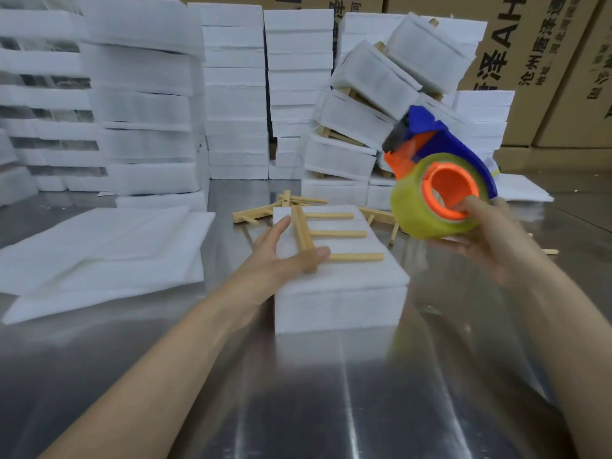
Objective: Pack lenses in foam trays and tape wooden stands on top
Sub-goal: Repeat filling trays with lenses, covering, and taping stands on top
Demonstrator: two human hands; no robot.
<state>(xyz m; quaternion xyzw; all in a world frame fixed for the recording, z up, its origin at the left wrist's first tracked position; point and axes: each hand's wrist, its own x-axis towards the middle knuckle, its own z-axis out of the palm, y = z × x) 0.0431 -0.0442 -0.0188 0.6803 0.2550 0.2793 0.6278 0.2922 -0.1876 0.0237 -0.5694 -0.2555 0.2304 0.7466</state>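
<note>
A comb-shaped wooden stand (306,233) lies flat atop the soft white foam block (337,303), spine running away, three prongs pointing right, touched by the straight-fingered left hand (281,253); right of the block, the right hand (490,240) grips a blue-orange tape dispenser (440,180).

Worktop (314,409) of brushed sheet metal, glossy, with pale streaks of reflected light running toward the near edge and blurred mirror images of what stands on it. Brown cardboard cartons (536,44), stacked as a wall across the back and right, printed in black with Chinese characters and the letters AH.
</note>
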